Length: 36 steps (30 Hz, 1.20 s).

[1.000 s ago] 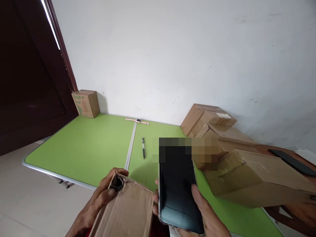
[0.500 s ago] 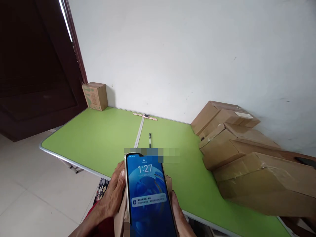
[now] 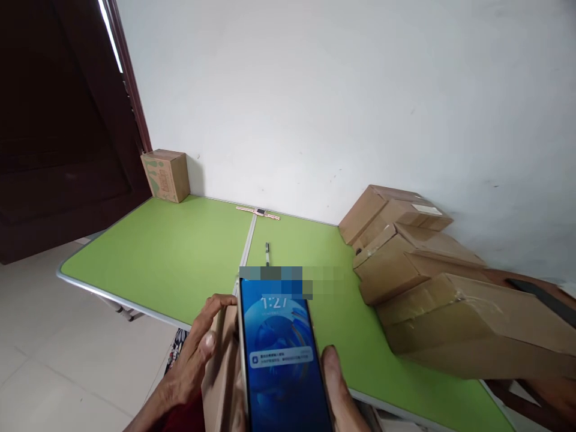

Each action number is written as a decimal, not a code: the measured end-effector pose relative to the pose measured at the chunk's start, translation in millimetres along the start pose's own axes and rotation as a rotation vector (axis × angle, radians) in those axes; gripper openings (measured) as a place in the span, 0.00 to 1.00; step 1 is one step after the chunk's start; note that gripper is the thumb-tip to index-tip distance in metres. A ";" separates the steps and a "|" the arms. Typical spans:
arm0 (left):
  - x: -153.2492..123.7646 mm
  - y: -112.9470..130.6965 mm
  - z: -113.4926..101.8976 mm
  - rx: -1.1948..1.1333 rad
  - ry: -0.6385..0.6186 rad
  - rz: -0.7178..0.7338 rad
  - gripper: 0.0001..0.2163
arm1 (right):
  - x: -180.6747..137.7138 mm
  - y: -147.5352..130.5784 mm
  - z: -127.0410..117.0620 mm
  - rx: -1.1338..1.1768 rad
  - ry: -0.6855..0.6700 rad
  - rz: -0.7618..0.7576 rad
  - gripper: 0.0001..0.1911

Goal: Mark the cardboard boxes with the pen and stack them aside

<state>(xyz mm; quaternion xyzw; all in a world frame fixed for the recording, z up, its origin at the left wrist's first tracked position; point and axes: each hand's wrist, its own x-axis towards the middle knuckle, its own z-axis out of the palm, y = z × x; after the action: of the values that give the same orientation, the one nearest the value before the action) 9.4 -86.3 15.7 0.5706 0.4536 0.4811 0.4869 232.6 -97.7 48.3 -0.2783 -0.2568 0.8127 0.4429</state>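
Note:
My right hand (image 3: 338,390) holds a phone (image 3: 281,360) upright at the bottom centre, thumb along its right edge; the lit screen shows a clock and a notification. Behind and left of the phone my left hand (image 3: 198,354) grips a cardboard box (image 3: 222,372), fingers curled over its top edge. Both hands hover over the near edge of the green folding table (image 3: 180,258). Most of the box is hidden by the phone.
A pen (image 3: 267,253) lies mid-table and a wristwatch (image 3: 258,212) by the wall. A small printed carton (image 3: 165,174) stands at the back left. A pile of brown cartons (image 3: 418,264) fills the right side. A dark door (image 3: 58,132) is at left.
The phone screen went from dark to lit and moved in front of the box. My left hand's fingers now curl over the box top. The view shifted slightly.

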 end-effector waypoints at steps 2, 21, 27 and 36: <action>-1.3 3.9 -3.1 0.034 -0.056 0.039 0.39 | -12.2 -14.6 6.1 0.042 0.031 0.020 0.38; -1.4 16.6 -7.7 0.047 -0.143 -0.197 0.34 | 114.3 -46.8 -155.7 0.043 0.526 -0.027 0.22; 0.1 18.9 -9.0 0.067 -0.117 -0.187 0.34 | 126.9 -54.3 -169.5 0.020 0.555 -0.008 0.21; -3.6 12.9 -12.4 0.081 -0.053 -0.211 0.34 | 93.6 -44.3 -151.7 -0.124 0.570 -0.041 0.22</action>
<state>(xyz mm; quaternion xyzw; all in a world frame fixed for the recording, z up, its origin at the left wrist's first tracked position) -2.7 -89.8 28.9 0.5514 0.5173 0.3931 0.5232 318.9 30.1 -51.6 -0.5166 -0.1768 0.6756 0.4954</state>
